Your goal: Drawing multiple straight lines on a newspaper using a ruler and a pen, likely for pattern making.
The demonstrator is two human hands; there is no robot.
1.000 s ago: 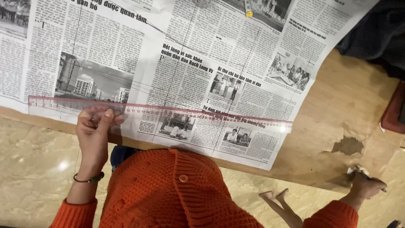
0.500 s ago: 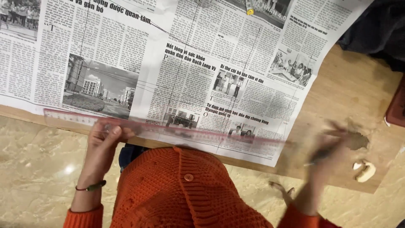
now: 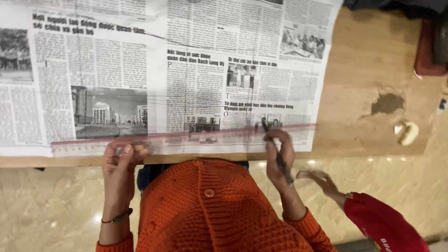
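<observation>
No packages, labels, signs or screens are seen. The only printed thing is a newspaper sheet (image 3: 163, 70), spread flat on the wooden desk (image 3: 368, 60). It is a wide white rectangle filled with grey columns of print and several small photographs, a larger greyish one of buildings being set toward its lower left. Its lower edge runs along the near edge of the desk, and its right edge stops short of a dark worn patch (image 3: 387, 103) in the desk.

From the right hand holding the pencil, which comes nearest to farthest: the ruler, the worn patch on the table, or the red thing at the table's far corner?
1. Ruler, under the right hand.
2. Worn patch, to the right.
3. Red thing, far right corner.
</observation>
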